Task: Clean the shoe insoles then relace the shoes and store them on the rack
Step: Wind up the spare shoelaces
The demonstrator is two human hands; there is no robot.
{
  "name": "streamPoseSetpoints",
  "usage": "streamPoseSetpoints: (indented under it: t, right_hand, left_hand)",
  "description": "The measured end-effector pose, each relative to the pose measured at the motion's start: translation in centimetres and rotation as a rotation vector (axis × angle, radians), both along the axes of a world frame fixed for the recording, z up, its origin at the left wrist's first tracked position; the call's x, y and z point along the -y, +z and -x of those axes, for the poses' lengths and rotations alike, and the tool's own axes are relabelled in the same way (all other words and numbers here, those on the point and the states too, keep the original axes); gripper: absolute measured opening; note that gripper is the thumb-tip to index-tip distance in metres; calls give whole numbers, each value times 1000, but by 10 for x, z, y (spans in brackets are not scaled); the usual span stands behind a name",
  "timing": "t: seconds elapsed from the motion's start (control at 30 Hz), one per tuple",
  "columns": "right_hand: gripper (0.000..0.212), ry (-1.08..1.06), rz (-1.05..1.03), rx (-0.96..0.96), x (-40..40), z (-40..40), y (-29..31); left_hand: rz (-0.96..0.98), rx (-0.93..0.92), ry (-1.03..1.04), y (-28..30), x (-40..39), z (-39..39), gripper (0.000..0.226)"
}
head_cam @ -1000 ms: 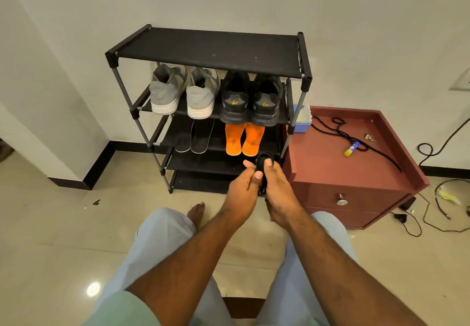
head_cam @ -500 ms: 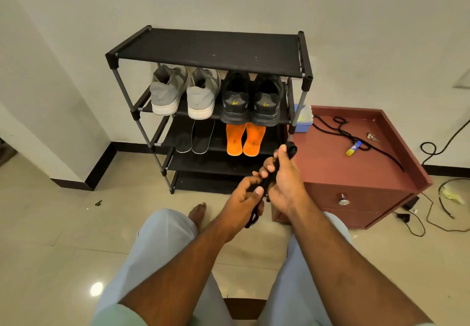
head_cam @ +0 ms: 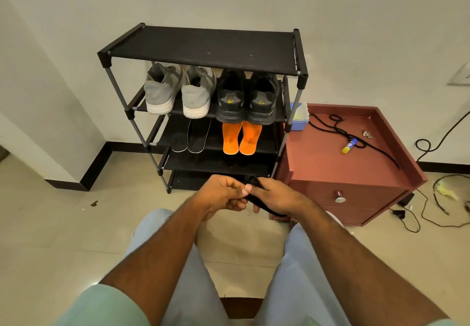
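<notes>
While both hands meet in front of the knees, the left hand (head_cam: 223,194) pinches one part of a black shoelace (head_cam: 254,190) between thumb and curled fingers, and the right hand (head_cam: 276,197) is wrapped round the bunched rest of it, a loop trailing below the wrist. This looks like the lacing stage: the lace seems to be getting straightened or gathered before it goes into a shoe.

On the rack (head_cam: 203,45), the second shelf holds a pair of grey shoes (head_cam: 178,94) beside a pair of black shoes (head_cam: 248,99), heels facing out. One shelf lower lie two dark insoles (head_cam: 190,137) and, next to them, two orange insoles (head_cam: 241,138), so the insoles are not yet back inside the shoes. Another black lace (head_cam: 338,129) sprawls across the red cabinet (head_cam: 330,168) right of the rack, touching a small yellow-and-blue tube (head_cam: 349,146).

Next, I judge, the lace needs a free end found and held stiff, and a shoe brought down from the shelf within reach; whether the black pair lacks laces cannot be told from behind.
</notes>
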State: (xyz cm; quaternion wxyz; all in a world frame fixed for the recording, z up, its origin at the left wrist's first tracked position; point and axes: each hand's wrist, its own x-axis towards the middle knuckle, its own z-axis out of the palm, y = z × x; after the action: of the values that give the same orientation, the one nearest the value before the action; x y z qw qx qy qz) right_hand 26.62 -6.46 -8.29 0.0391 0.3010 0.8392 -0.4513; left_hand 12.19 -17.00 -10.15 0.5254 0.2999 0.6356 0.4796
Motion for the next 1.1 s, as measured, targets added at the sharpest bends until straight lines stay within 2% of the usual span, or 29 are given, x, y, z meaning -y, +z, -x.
streamPoseSetpoints:
  t: [0.1,0.2,0.3,0.37,0.43,0.57,0.7,0.8,0.9,1.1]
  right_hand:
    - [34,30,47,-32,0,-4,1]
    - [28,107,55,62,-1,-5,-2]
    - [28,132,-13,120,-2,-4,-9]
    - [21,121,-14,80,-4,-5,-13]
    - [17,92,-20,53,-6,-7,-16]
    - [25,64,-226,119,-14,-10,-25]
    - [15,22,-218,147,-32,-14,-34]
    - [13,7,-296,108,-49,-18,-42]
    - [21,-68,-314,60,-77,-23,-48]
    - [24,-165,-386,113,-164,-42,-70]
  left_hand:
    - [-31,44,24,1,2,0,13]
    - [-56,23,-5,-1,1,0,6]
    - [-103,-124,-84,-4,-4,-2,19]
    - [-148,-254,-143,-4,-7,-4,34]
    - [-186,-356,-173,-4,-9,-6,37]
    - [-180,-373,-201,-1,-16,-9,36]
    - [-156,-327,-272,1,-29,-15,45]
    - [-153,-371,-151,-6,-56,-26,29]
    - [-172,-419,-44,-17,-93,-36,14]
    - [-200,-593,-137,-46,-185,-52,17]
